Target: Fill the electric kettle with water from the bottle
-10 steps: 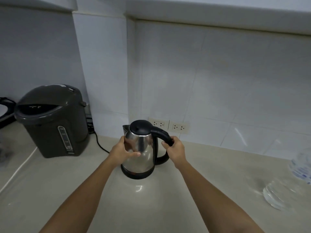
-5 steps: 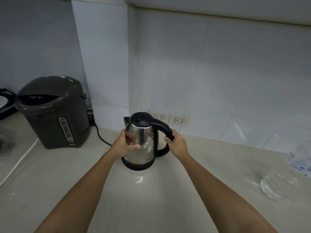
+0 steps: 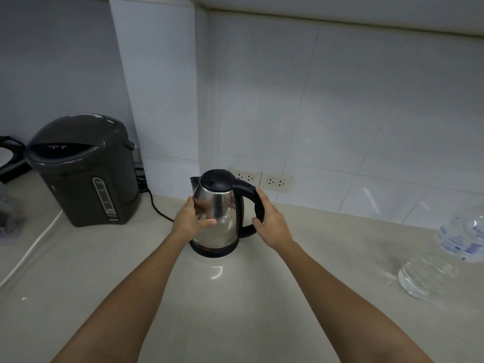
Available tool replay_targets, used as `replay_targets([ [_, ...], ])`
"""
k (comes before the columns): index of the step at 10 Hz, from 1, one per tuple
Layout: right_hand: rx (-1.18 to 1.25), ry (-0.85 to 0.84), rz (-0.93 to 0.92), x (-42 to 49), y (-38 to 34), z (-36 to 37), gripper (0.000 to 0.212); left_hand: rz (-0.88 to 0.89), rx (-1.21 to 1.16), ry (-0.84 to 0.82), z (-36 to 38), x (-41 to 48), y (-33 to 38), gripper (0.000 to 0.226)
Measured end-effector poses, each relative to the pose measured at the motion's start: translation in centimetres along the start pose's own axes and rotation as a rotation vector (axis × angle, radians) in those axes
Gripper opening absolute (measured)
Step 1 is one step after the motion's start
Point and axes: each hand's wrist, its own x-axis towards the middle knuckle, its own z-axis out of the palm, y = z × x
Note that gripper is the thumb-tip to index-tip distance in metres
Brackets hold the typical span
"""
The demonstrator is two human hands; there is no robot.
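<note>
A steel electric kettle [image 3: 222,221] with a black lid, handle and base stands upright on the pale counter [image 3: 235,310], its lid shut. My left hand [image 3: 190,221] wraps the kettle's steel body on its left side. My right hand [image 3: 269,221] grips the black handle on the right. A large clear water bottle [image 3: 442,260] lies on its side at the right edge of the counter, well away from both hands, partly cut off by the frame.
A dark grey hot-water dispenser [image 3: 83,171] stands at the back left, with a black cord [image 3: 157,208] and a white cord [image 3: 31,250] trailing on the counter. Two wall sockets [image 3: 262,179] sit just behind the kettle. The tiled wall closes the back.
Both hands keep their hold on the kettle. My right hand has slid a little higher along the handle. The view has tilted slightly.
</note>
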Motion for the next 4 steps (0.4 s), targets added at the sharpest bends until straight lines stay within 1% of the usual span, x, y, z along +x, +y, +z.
replay_targets([
  [1,0.016,-0.019,0.022,0.2,-0.1,-0.5,0.080,-0.009,0.019,0.024,0.3,0.1,0.0,0.060],
  [2,-0.042,-0.102,0.030,0.4,-0.7,-1.9,0.076,-0.033,0.055,0.013,0.2,-0.1,0.3,0.072],
  [3,-0.187,-0.179,0.018,0.9,-0.5,-3.4,0.075,0.016,0.088,0.071,0.4,-0.1,1.3,0.110],
  [4,-0.462,-0.156,0.074,1.6,-0.6,-5.5,0.076,0.170,0.238,0.123,0.3,-0.5,4.1,0.106],
])
